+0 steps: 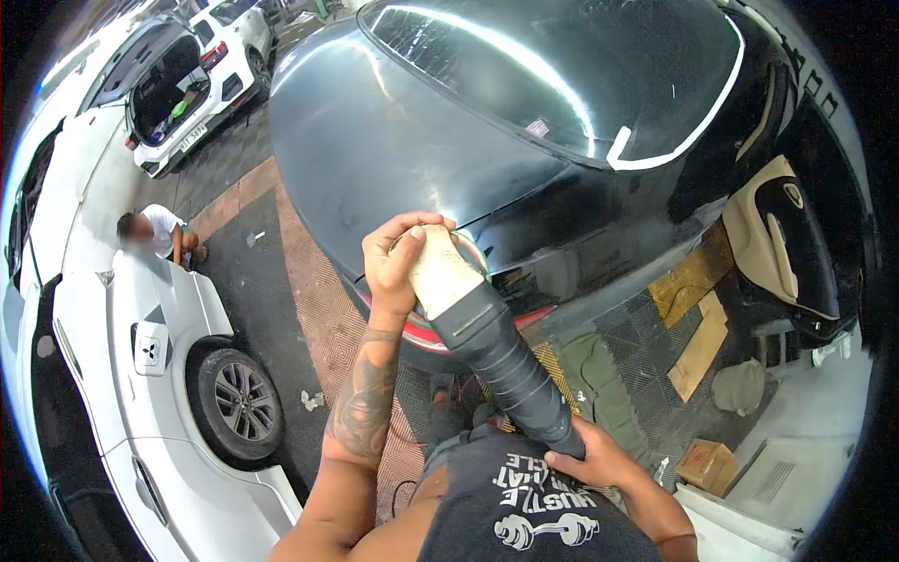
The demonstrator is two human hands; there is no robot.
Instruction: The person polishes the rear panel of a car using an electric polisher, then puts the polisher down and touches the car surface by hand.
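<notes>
A car polisher [510, 361] with a black, tape-wrapped body slants across the middle of the view. My left hand [393, 255] is closed over its pale, taped head [442, 272]. At the rear end of the body, my right hand [592, 456] grips it near my waist. The round pad [473, 251] shows only in part beneath the head, at the edge of the dark car [356, 159]. Whether the pad touches the paint I cannot tell. White masking tape [646, 161] outlines part of the car's window glass [571, 66].
A white car [140, 412] stands at the left, with a person [167, 232] crouching beyond it. Another white car [183, 103] has its tailgate raised. A removed door panel [782, 239], cardboard strip [700, 347], bucket [738, 387] and carton [707, 465] are at the right.
</notes>
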